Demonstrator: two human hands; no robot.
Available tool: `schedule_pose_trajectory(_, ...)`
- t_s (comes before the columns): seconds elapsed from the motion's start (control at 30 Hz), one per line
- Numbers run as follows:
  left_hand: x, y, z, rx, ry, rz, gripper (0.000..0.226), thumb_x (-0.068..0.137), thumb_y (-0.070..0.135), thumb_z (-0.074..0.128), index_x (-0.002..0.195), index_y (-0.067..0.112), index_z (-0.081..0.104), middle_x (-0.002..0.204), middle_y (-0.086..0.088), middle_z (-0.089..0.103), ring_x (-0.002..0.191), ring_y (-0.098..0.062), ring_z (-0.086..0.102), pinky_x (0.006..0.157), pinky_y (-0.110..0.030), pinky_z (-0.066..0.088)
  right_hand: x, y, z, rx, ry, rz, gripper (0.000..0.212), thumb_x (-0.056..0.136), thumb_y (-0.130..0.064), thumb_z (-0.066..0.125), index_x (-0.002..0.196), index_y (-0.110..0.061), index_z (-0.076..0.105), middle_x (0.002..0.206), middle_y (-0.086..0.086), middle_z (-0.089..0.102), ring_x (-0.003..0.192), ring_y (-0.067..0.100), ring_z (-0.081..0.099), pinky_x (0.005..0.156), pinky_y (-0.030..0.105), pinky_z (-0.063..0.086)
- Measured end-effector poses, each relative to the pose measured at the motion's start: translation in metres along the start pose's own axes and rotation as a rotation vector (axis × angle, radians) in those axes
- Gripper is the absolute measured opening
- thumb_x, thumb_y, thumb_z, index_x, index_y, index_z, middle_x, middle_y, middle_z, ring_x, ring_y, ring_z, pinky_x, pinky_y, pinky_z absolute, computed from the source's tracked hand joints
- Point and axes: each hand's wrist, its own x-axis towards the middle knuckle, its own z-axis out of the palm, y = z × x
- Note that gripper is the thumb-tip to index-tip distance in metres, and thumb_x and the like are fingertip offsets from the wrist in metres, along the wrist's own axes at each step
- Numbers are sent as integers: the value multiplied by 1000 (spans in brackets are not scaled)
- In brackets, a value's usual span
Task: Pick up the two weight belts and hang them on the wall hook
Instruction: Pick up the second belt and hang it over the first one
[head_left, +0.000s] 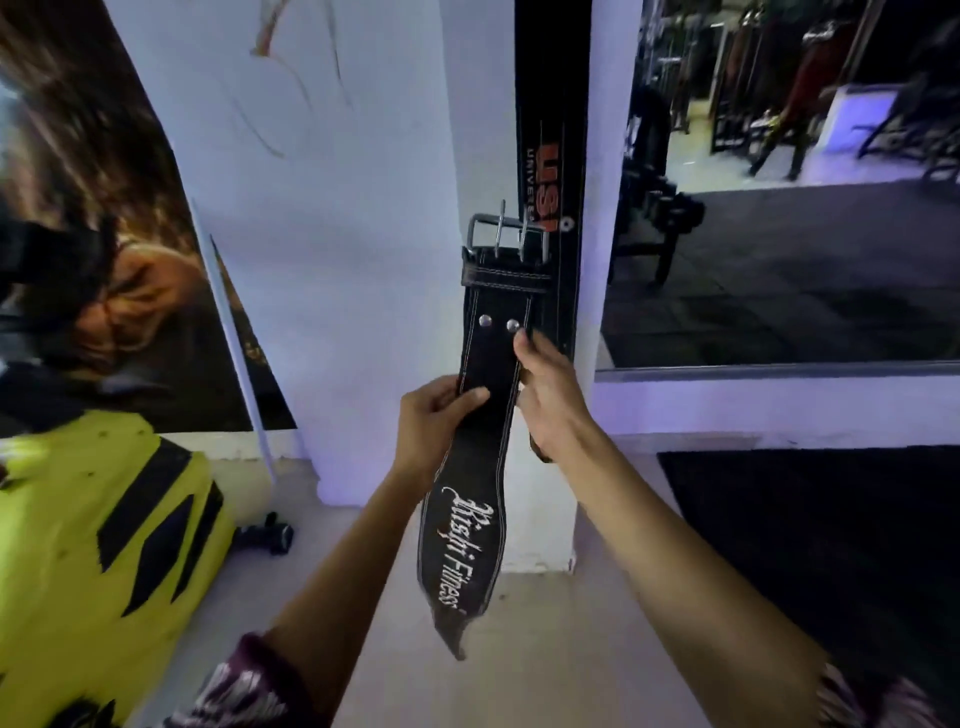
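Head view, left hand (431, 421) and right hand (545, 395) both gripping black belt (488, 358) below buckle (506, 234), second belt (550, 130) hanging on white pillar (374, 208) behind.

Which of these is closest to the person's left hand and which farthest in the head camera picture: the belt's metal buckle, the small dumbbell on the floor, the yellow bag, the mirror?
From the left hand:
1. Metal buckle, straight above, at the top of the held belt.
2. Small dumbbell, lower left on the floor.
3. Yellow bag, far left; close to the dumbbell's rank.
4. Mirror, far right on the wall.
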Motion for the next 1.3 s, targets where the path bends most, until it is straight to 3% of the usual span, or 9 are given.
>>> schedule_pose_trajectory(0.1, -11, -6, -12, 104, -110, -81, 16, 76, 10, 74, 78, -4, 68, 74, -11, 62, 71, -19, 57, 75, -35, 50, -1, -11, 2, -59, -18, 0, 18, 92, -17, 51, 104, -14, 65, 109, 2, 66, 108, 13, 57, 102, 29, 37)
schedule_pose_trajectory(0.3, 23, 64, 3, -121, 12, 128, 18, 84, 7, 66, 95, -7, 66, 84, -16, 64, 77, -22, 62, 72, -30, 54, -3, -29, 16, -99, -137, -81, 18, 94, -11, 48, 97, -11, 66, 87, -1, 71, 76, 3, 69, 63, 17, 54)
schedule_pose_trajectory(0.47, 3, 8, -8, 279, -287, -31, 17, 77, 0, 71, 61, 3, 67, 60, 1, 63, 62, -10, 60, 69, -27, 54, 15, -60, 15, -173, -84, -165, 16, 91, -17, 54, 92, -22, 69, 91, -14, 71, 101, 2, 61, 101, 23, 38)
schedule_pose_trajectory(0.53, 8, 19, -2, 264, -218, 15, 6, 77, 0, 71, 72, 0, 71, 68, -5, 68, 66, -14, 64, 71, -34, 58, 17, -59, 13, -210, -116, -151, 16, 91, -20, 55, 94, -21, 70, 98, -9, 71, 110, 10, 59, 106, 30, 35)
schedule_pose_trajectory(0.73, 33, 96, 28, -130, -88, 173, 25, 76, -9, 68, 96, 6, 72, 78, -2, 76, 73, -21, 71, 72, -38, 59, 16, -71, 7, -343, -84, -276, 20, 93, -22, 51, 104, -17, 66, 100, -1, 70, 93, 6, 67, 80, 19, 52)
schedule_pose_trajectory(0.93, 52, 120, 33, -225, -138, 241, 21, 79, -7, 66, 96, 3, 70, 72, 5, 76, 68, -12, 70, 66, -30, 59, -4, -32, -46, -639, 78, -192, 16, 81, -7, 67, 66, -11, 62, 47, -15, 54, 48, -5, 50, 59, 18, 40)
schedule_pose_trajectory(1.07, 48, 116, 37, -189, -213, 244, 27, 78, -8, 66, 104, -3, 68, 73, 3, 76, 68, -13, 71, 68, -30, 60, -9, -35, -47, -547, 159, -159, 35, 73, -22, 75, 87, 9, 66, 70, 13, 60, 74, 18, 55, 76, 40, 51)
schedule_pose_trajectory(1.13, 46, 119, 43, -195, -211, 259, 21, 77, -9, 67, 96, -1, 70, 71, 4, 76, 67, -11, 70, 68, -28, 59, -5, -50, -31, -459, 206, -240, 45, 73, -24, 74, 88, 16, 61, 69, 23, 52, 74, 20, 47, 67, 33, 42)
schedule_pose_trajectory(1.3, 51, 141, 43, -224, -222, 329, 20, 77, -9, 66, 86, 8, 72, 68, 6, 75, 65, -9, 71, 64, -24, 58, -23, -16, -53, -548, 191, -239, 20, 75, -18, 73, 68, -1, 65, 62, 5, 48, 55, 5, 44, 57, 17, 34)
